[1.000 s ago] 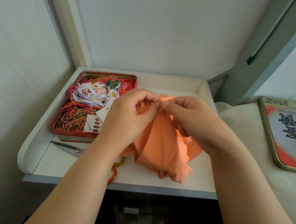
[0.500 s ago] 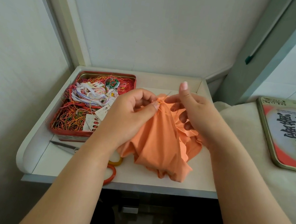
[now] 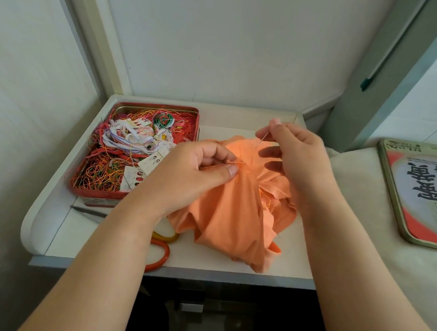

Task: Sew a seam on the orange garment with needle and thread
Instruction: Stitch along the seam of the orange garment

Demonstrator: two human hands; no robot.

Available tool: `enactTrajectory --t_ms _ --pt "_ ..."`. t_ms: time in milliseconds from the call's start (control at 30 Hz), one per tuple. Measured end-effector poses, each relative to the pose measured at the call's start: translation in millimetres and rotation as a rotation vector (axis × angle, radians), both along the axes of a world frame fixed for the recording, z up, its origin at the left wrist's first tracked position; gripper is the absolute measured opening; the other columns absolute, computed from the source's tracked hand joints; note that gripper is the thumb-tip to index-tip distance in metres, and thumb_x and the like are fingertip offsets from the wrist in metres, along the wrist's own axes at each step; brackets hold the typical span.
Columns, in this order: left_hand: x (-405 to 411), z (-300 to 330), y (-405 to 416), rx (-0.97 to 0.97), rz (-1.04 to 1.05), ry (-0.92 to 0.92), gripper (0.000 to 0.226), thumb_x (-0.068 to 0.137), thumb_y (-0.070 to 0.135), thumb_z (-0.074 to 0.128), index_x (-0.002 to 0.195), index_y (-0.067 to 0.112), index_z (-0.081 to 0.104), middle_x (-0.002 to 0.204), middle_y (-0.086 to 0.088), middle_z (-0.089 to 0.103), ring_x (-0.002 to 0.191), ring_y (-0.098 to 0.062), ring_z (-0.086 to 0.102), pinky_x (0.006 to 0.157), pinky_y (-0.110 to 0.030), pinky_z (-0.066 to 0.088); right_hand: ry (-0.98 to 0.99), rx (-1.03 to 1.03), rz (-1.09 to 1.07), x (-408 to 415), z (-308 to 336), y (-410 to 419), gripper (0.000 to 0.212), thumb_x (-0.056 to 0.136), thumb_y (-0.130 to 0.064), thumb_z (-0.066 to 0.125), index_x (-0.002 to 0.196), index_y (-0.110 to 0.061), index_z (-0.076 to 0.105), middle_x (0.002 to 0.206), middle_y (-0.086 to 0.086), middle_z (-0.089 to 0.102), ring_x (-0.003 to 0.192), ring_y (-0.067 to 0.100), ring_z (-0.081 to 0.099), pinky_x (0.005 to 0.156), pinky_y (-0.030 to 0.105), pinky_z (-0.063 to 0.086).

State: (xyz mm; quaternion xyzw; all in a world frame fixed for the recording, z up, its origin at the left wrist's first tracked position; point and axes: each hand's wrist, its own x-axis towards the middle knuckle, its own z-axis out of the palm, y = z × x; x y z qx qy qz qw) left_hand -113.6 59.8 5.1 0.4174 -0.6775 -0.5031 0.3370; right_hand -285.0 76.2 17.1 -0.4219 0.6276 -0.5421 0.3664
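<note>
The orange garment [image 3: 233, 211] lies bunched on the white tabletop [image 3: 291, 261]. My left hand [image 3: 191, 173] pinches a gathered fold of it between thumb and forefinger. Above and to the right, my right hand [image 3: 294, 153] pinches a thin needle [image 3: 263, 139] at its upper end. An orange thread [image 3: 248, 155] runs from the needle down to the pinched fold.
A red tin [image 3: 147, 106] full of tangled coloured threads sits at the left back. Scissors with orange handles [image 3: 159, 255] lie near the front edge, partly under my left arm. The tin's printed lid [image 3: 430, 193] rests on a cloth at the right.
My right hand has drawn the needle up and to the right, away from the fold. My left hand kept its pinch on the fabric.
</note>
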Motion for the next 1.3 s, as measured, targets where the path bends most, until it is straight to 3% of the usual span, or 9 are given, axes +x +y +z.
enactTrajectory --t_ms 200,367,467,600,733,867,1000,1167,1300 --pt "4.5 1.2 -0.5 0.086 -0.087 -0.065 0.006 0.086 0.012 0.069 0.089 0.016 0.072 0.084 0.001 0.074 0.081 -0.004 0.065 0.086 -0.021 0.05 -0.007 -0.028 -0.202 -24.4 -7.2 -8.9 0.036 0.1 -0.028 0.044 0.071 -0.015 0.061 0.079 -0.001 0.065 0.058 0.01 0.062 0.053 0.023 0.048" --pt "10.5 2.5 -1.6 0.136 -0.129 -0.071 0.006 0.085 0.017 0.07 0.088 0.013 0.073 0.084 0.0 0.072 0.082 -0.005 0.064 0.085 -0.022 0.049 -0.908 -0.049 -0.121 -34.3 -10.9 -17.6 0.029 0.1 -0.011 0.036 0.072 -0.012 0.043 0.074 0.009 0.067 0.047 0.012 0.061 0.045 0.021 0.051" --pt "13.2 5.9 -1.8 0.144 -0.129 -0.017 0.008 0.077 0.027 0.07 0.078 0.02 0.075 0.081 0.005 0.072 0.08 -0.004 0.063 0.081 -0.018 0.047 -0.669 0.171 0.133 -39.5 -12.9 -15.8 0.026 0.097 -0.009 0.034 0.071 -0.015 0.038 0.077 0.01 0.07 0.027 0.003 0.026 0.028 0.013 0.021" --pt "14.3 6.2 -1.5 0.117 -0.136 0.034 0.011 0.074 0.03 0.078 0.073 0.021 0.073 0.075 0.006 0.066 0.077 -0.005 0.059 0.079 -0.024 0.042 -0.334 0.46 0.542 -43.0 -14.9 -9.9 0.028 0.1 -0.019 0.036 0.073 -0.013 0.04 0.073 0.016 0.072 0.021 0.003 0.02 0.029 0.007 0.016" --pt "12.7 8.8 0.9 0.115 -0.152 0.133 0.014 0.079 0.027 0.066 0.068 0.019 0.07 0.071 0.004 0.063 0.073 -0.008 0.057 0.074 -0.024 0.042 -1.034 0.321 0.978 -53.9 -19.5 -15.7 0.031 0.103 -0.017 0.034 0.082 -0.003 0.052 0.075 0.025 0.069 0.027 0.012 0.035 0.033 0.014 0.031" --pt "10.5 12.1 4.1 0.144 -0.154 0.21 0.019 0.08 0.024 0.061 0.063 0.022 0.069 0.063 0.006 0.059 0.063 -0.006 0.054 0.063 -0.019 0.041 -1.476 0.093 0.83 -60.3 -23.4 -24.3 0.024 0.1 -0.013 0.039 0.084 -0.002 0.052 0.091 0.017 0.072 0.033 0.014 0.036 0.037 0.023 0.031" --pt "9.5 13.7 5.6 0.16 -0.167 0.197 0.018 0.079 0.026 0.063 0.063 0.022 0.07 0.062 0.007 0.059 0.06 -0.004 0.054 0.06 -0.016 0.042 -1.216 -0.073 0.261 -54.4 -21.8 -21.8 0.027 0.098 -0.016 0.037 0.071 -0.015 0.043 0.1 0.002 0.074 0.022 0.005 0.029 0.025 0.015 0.021" --pt "9.4 13.6 6.7 0.19 -0.175 0.191 0.019 0.079 0.026 0.065 0.063 0.02 0.073 0.061 0.004 0.063 0.059 -0.006 0.057 0.06 -0.018 0.043 -0.784 -0.124 -0.044 -48.1 -23.2 -24.9 0.034 0.104 -0.024 0.034 0.07 -0.019 0.04 0.116 0.002 0.07 0.033 0.006 0.023 0.034 0.019 0.022" --pt "9.6 13.2 6.2 0.205 -0.177 0.187 0.022 0.079 0.028 0.062 0.061 0.021 0.073 0.06 0.005 0.064 0.059 -0.005 0.057 0.059 -0.017 0.044 -0.475 -0.186 -0.196 -45.1 -28.8 -30.9 0.033 0.103 -0.022 0.037 0.073 -0.015 0.044 0.12 0.0 0.067 0.05 0.015 0.055 0.05 0.024 0.043"
